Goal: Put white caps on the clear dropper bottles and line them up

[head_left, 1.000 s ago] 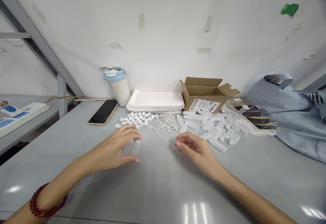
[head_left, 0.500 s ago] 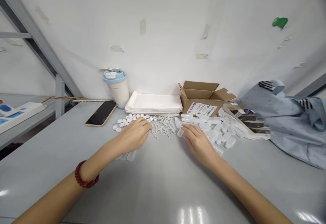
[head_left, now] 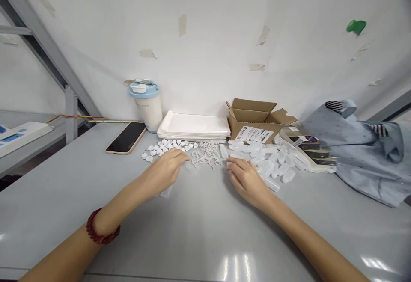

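Translucent bottles (head_left: pixel 267 167) are scattered on the desk (head_left: pixel 205 230) beside the right hand (head_left: pixel 247 179); white cords (head_left: pixel 207 153) are spread near the left hand (head_left: pixel 162 170). Whether either hand is closed cannot be told.

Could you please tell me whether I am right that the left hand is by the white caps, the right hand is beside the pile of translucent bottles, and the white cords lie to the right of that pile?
Not quite: the head view shows the white cords to the left of the pile of translucent bottles. The left hand is by the white caps, and the right hand is beside the pile.
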A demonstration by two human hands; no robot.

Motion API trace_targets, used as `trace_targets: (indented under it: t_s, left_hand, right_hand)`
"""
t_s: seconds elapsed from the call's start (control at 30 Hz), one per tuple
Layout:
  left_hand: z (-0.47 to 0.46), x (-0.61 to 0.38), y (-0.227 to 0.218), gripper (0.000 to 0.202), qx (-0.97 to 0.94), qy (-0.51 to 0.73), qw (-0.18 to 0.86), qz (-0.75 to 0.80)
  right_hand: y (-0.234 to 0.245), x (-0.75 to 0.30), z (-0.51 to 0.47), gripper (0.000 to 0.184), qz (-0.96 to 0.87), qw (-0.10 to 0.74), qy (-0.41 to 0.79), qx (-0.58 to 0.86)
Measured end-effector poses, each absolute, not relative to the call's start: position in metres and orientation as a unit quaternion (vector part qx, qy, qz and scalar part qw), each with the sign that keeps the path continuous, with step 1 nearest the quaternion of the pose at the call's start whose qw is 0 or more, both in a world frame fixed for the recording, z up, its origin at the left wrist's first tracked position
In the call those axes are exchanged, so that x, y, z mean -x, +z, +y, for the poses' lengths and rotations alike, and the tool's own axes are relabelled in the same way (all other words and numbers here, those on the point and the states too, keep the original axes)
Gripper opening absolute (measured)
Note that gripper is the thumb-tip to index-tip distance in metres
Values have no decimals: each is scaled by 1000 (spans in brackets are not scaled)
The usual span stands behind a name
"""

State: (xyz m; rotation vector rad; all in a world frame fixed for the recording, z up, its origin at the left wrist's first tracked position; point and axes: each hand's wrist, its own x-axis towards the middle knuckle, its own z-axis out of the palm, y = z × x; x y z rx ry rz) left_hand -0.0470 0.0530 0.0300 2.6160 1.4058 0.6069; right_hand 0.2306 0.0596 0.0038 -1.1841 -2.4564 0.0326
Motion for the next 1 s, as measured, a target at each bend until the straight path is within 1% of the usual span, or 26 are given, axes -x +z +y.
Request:
trace_targets:
  t_s: [0.1, 0.33, 0.43, 0.53, 0.7, 0.87, 0.93, 1.0]
  left_hand:
    - [47, 43, 34, 35, -840, 278, 93, 456]
    - [30, 18, 39, 12, -768, 376, 204, 477]
    - [24, 7, 34, 9, -755, 392, 256, 459]
    - [20, 0, 30, 12, -742, 394, 302, 450]
    - [17, -5, 29, 14, -715, 415, 355, 436]
    - [16, -7, 33, 7, -681, 387, 432, 446]
    - [15, -7, 33, 9, -662, 383, 456, 456]
    - [14, -7, 33, 10, -663, 378, 457, 456]
  right_hand:
    - [-1, -231, 60, 17, -878, 246, 53, 407]
    - [5, -222, 47, 14, -847, 329, 170, 380]
    - [13, -214, 36, 15, -809, 364, 246, 390]
    - [17, -208, 27, 17, -780, 397, 299, 381]
    - [17, -206, 19, 20, -776, 412, 322, 352]
    - [16, -204, 16, 22, -778, 425, 319, 336]
    - [16, -203, 14, 23, -780, 429, 313, 332]
    - [16, -203, 13, 24, -782, 432, 308, 328]
